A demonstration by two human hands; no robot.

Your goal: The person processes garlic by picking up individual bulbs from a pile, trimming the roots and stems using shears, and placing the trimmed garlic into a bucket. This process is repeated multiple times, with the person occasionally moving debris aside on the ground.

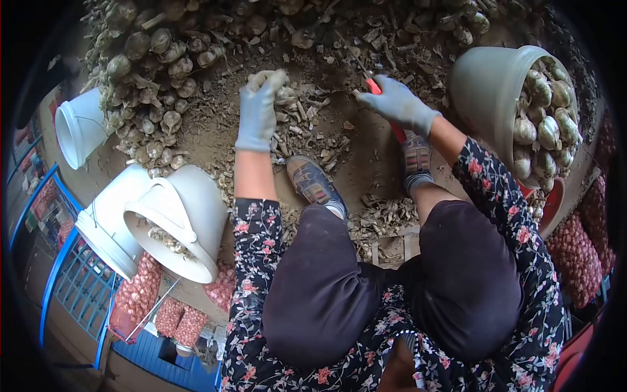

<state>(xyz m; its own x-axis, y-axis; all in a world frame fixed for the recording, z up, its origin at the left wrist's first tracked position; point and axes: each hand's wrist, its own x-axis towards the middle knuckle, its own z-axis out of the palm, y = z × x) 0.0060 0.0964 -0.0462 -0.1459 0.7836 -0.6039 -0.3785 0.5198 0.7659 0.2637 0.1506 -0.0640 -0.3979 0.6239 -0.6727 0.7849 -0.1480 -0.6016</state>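
Observation:
My left hand point(259, 111), in a pale grey glove, is raised above the littered ground left of centre. Its fingers are curled closed around something pale, perhaps a garlic bulb, too unclear to make out. To its right, my right hand point(398, 103), also gloved, is wrapped round red-handled shears point(373, 86), whose metal blades point up and to the left. The two hands are apart. Cut stalks and dry husks point(304, 111) lie on the ground between them. A heap of garlic bulbs point(163, 52) rises at the upper left.
At the right, a large pale bucket point(483, 91) full of garlic bulbs point(547, 130) lies tilted. White buckets point(202, 202) stand at the left, one with some bulbs inside. Red net sacks point(575, 258) sit at the lower right, others point(138, 287) at the lower left beside blue railings point(60, 255).

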